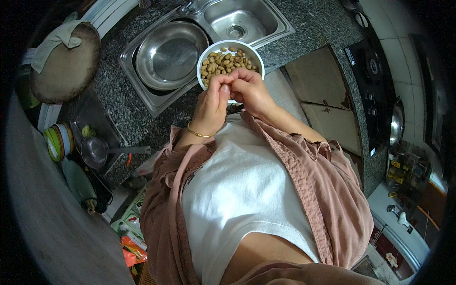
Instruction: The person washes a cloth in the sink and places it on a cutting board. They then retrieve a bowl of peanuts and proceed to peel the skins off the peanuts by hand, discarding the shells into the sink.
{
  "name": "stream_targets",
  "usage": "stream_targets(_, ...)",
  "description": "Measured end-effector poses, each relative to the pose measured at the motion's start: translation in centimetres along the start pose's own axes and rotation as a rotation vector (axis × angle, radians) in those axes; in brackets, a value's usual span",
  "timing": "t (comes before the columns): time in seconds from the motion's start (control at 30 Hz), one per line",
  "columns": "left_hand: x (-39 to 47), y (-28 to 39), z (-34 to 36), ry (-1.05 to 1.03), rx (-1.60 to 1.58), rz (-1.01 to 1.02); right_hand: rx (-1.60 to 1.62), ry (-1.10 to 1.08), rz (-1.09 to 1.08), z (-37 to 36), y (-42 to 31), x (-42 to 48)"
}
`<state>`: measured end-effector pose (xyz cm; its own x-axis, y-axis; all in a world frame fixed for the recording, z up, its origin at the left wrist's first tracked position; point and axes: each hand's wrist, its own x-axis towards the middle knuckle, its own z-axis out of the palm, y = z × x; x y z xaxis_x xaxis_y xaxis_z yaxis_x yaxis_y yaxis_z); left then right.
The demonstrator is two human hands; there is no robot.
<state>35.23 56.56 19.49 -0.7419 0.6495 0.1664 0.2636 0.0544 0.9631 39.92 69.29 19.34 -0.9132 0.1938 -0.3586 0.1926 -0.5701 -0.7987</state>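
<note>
A round white bowl [245,45] holds a heap of unshelled peanuts [222,62]. It stands at the counter edge in front of my body and overlaps the sink's near rim. Over the bowl's near side, my left hand [210,103] and my right hand [253,91] meet, thumbs and fingers pinched together. Whatever is between the fingertips is hidden by the fingers. A thin gold bangle [201,133] circles my left wrist. The hands also cover the bowl's near part.
Behind the bowl is a steel double sink [235,17], with a large metal basin [171,55] in its left bowl. A saucepan [94,151] and a round board [66,67] with a cloth [57,42] are at left. A black gas hob [372,78] is at right.
</note>
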Motion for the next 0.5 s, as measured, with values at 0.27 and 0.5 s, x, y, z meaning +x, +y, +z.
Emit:
stream_targets(0.27,0.0,-0.1,0.4,0.202,-0.539,-0.241,0.063,-0.025,-0.064,1.1,0.3,-0.3)
stream_targets(0.5,-0.1,0.3,-0.6,0.167,-0.888,-0.37,0.018,-0.125,-0.196,2.0,-0.8,-0.8)
